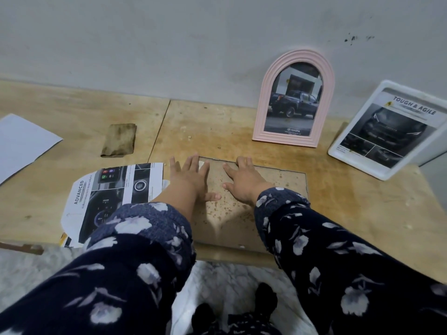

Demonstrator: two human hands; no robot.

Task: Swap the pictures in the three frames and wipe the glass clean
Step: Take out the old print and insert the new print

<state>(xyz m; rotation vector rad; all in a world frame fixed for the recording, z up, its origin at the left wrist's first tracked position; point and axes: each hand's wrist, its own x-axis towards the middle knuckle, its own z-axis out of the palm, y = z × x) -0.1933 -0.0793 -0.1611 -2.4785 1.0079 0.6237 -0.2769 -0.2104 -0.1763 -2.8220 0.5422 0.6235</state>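
On the wooden tabletop, right at its near edge, a frame lies face down, its spotted brown backing board turned up. Both hands press flat on that board with fingers spread wide and straight: the left hand at the far left corner, the right hand just beside it. Against the wall stands a pink arched frame holding a picture of a dark pickup truck. To its right a white frame leans, holding a "Tough & Agile" car page. A loose printed page lies left of the hands, a soiled cloth beyond it, and a blank sheet at the far left.
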